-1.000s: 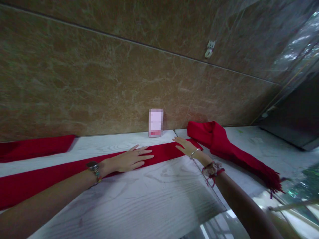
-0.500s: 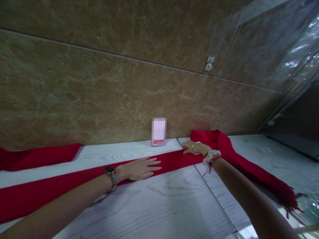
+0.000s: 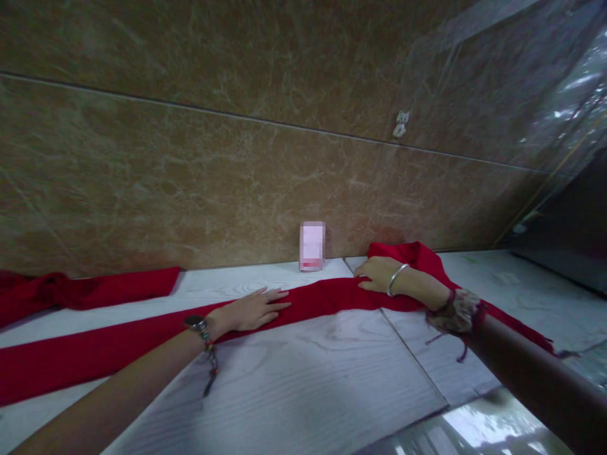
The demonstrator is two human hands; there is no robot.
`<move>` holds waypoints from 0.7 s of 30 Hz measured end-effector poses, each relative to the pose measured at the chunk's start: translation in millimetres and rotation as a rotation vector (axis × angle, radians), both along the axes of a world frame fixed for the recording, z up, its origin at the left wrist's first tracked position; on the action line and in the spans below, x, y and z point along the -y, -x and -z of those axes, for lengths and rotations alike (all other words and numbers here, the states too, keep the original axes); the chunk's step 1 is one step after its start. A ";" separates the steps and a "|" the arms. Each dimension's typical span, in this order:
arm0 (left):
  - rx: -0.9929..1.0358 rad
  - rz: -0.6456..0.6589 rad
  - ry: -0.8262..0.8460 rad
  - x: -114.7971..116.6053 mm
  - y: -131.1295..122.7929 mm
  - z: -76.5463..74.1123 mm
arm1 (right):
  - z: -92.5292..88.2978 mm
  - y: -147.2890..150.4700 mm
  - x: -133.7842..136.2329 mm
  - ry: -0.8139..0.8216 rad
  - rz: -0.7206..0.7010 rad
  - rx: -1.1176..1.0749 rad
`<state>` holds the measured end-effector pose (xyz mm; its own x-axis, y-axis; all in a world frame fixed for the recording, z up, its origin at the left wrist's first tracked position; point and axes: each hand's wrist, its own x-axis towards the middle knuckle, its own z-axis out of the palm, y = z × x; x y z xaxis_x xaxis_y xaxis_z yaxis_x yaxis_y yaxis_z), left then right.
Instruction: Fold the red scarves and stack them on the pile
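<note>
A long red scarf (image 3: 322,299) lies as a narrow strip across the white wood-grain tabletop (image 3: 303,366), running out of view on the left. My left hand (image 3: 251,310) rests flat on it, fingers spread; a ring and a watch show. Farther right, my right hand (image 3: 382,273), with a silver bangle, has its fingers curled on the upper edge of the strip, and the cloth ripples slightly beside it. Beyond that hand the scarf folds back on itself and trails right to a fringed end, partly hidden by my forearm.
Another length of red cloth (image 3: 128,287) lies at the left along the wall. A small pinkish-white device (image 3: 312,246), blurred out, leans against the brown marbled wall (image 3: 213,183). Higher up is a white hook (image 3: 401,124). A dark object (image 3: 569,221) stands at the right.
My right hand has shifted right and its wrist has turned, leaving the strip slightly rippled near it. My left hand has slid a little left, still flat on the scarf. The view has shifted slightly.
</note>
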<state>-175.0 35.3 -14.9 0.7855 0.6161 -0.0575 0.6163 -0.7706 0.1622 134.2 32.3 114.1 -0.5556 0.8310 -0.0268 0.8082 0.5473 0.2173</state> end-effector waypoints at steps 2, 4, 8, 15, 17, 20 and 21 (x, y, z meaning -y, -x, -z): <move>-0.008 -0.025 0.000 3.1 6.4 0.7 | -3.0 19.0 28.1 0.094 -0.033 0.078; -0.017 -0.057 -0.006 6.2 10.1 2.8 | 1.5 41.7 53.5 0.216 -0.063 0.069; -0.032 -0.108 -0.018 13.8 12.3 5.6 | 31.2 81.9 78.8 0.542 -0.164 -0.177; -0.079 -0.198 -0.039 25.8 27.1 9.1 | 79.4 82.8 41.4 0.424 -0.348 -0.414; -0.081 -0.226 -0.044 28.1 32.1 14.2 | 91.1 80.4 29.8 0.266 -0.352 -0.328; -0.065 -0.240 -0.043 29.7 35.0 20.7 | 113.7 82.0 20.5 0.184 -0.388 -0.189; -0.062 -0.239 -0.042 29.5 34.5 21.6 | 121.5 82.3 18.6 0.164 -0.404 -0.165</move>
